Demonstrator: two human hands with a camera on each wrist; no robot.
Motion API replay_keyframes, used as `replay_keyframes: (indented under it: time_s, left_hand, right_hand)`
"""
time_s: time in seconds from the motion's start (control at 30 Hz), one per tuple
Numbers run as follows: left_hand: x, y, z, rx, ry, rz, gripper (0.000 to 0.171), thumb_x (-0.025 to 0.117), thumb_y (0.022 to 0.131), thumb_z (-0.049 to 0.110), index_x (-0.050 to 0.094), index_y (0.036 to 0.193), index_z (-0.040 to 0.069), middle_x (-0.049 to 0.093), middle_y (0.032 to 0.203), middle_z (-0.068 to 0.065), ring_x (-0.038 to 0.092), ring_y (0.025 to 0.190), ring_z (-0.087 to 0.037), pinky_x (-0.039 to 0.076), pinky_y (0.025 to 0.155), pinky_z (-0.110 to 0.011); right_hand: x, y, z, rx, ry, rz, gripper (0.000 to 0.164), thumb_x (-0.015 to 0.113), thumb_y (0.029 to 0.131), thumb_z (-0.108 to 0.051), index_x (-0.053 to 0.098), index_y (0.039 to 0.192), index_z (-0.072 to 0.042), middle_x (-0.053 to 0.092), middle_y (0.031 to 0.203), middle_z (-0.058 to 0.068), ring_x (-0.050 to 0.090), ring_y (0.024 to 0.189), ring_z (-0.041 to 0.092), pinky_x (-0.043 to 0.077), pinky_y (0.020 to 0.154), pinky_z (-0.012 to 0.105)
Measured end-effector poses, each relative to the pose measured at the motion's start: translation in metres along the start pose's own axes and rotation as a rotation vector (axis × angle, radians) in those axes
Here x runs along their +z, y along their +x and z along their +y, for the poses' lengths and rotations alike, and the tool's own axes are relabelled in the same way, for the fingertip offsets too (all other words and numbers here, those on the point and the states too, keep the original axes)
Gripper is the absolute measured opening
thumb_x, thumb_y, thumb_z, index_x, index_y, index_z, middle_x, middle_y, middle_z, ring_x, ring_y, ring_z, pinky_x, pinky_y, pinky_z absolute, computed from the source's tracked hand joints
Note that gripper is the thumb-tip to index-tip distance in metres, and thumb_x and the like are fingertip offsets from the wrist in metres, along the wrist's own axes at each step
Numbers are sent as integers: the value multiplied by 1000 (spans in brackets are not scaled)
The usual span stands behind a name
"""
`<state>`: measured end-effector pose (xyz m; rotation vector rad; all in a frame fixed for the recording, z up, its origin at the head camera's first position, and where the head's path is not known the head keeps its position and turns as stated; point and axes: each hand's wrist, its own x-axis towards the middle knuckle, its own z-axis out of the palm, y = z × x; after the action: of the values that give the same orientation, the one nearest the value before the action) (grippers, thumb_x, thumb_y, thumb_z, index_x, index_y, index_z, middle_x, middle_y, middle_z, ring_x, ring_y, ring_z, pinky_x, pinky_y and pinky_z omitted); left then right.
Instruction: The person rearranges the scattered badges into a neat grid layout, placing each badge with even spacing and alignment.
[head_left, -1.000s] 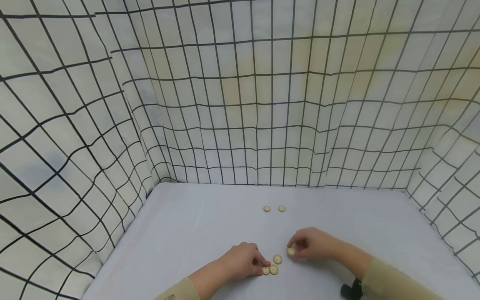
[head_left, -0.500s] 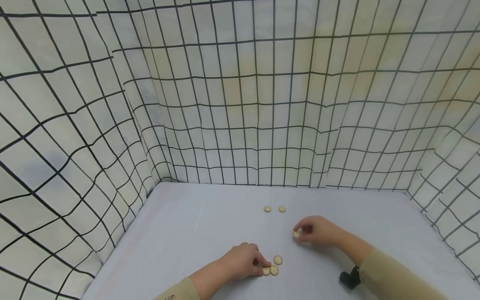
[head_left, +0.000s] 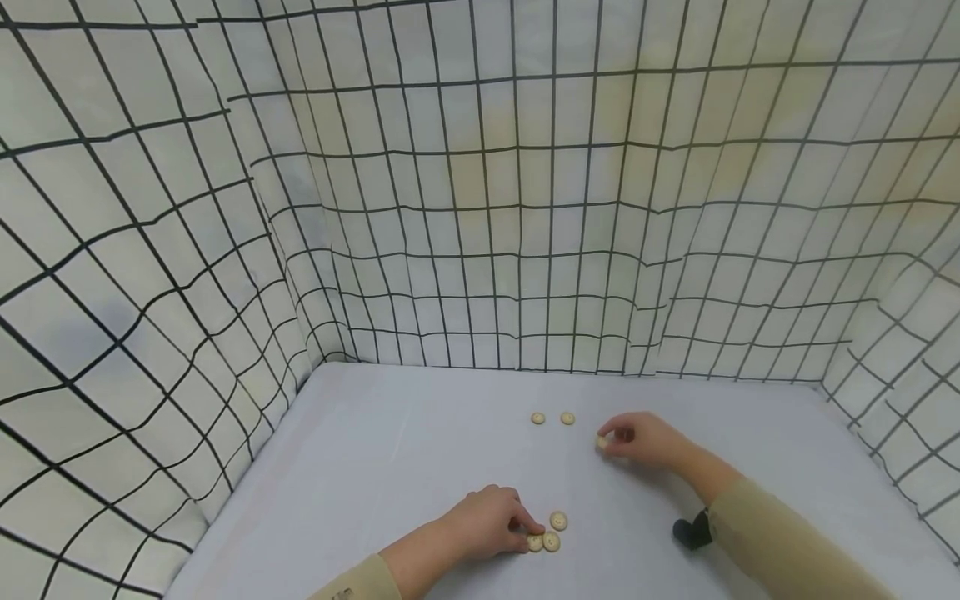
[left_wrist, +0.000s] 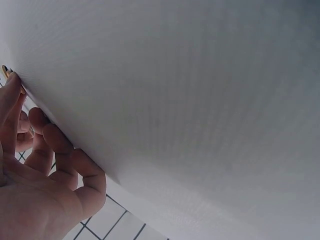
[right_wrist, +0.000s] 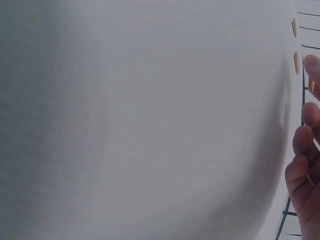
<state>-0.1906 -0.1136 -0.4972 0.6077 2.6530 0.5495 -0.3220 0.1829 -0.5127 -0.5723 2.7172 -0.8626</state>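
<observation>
With my right hand (head_left: pixel 641 437) I pinch the held button (head_left: pixel 602 442) between thumb and fingers, by its rim, near the far pair; whether it clears the worktop (head_left: pixel 375 467) I cannot tell. My left hand (head_left: pixel 491 525) has thumb and forefinger closed on the near button (head_left: pixel 535 543), its other fingers curled loosely beside them. That one seems to touch the middle button (head_left: pixel 551 542), with the loose button (head_left: pixel 558 521) just beyond. I judge each as very light and stiff, wooden perhaps, hard to break, but thin and smooth enough to skid from my fingertips if I squeeze unevenly. The rim is where I would hold it, across opposite edges; lying flat it offers little to get under, so I would tip one edge first. No container shows in any view: the far left button (head_left: pixel 537 418) and far right button (head_left: pixel 567 418) lie side by side, slightly apart, straight on the worktop.
</observation>
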Motion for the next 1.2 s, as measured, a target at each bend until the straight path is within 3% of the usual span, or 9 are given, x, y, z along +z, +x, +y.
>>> replay_keyframes:
  time_s: [0.3,0.63,1.2]
  left_hand:
    - [0,-1,0,2,1,4,27,80,82,29,77,107,38,50,78,16,45,71,-4,39,63,-24]
    - [-1,-3,0,10,-2,4,27,80,83,28,77,108,38,50,78,16,45,71,-4,39,62,-24]
    - [-2,-3,2,2,-7,4,26,80,82,28,77,107,37,50,77,15,45,70,-4,39,61,-24]
  right_hand:
    - [-9,13,6,34,-26,16,29,79,82,-29,73,109,-23,61,90,-3,53,82,16,45,72,35]
    - [-10,24,17,122,36,47,28,78,83,-30,73,109,-20,61,95,2,54,83,19,46,71,35]
    - [-9,30,15,160,13,52,31,74,87,-34,72,113,-18,61,98,4,54,87,21,45,75,40]
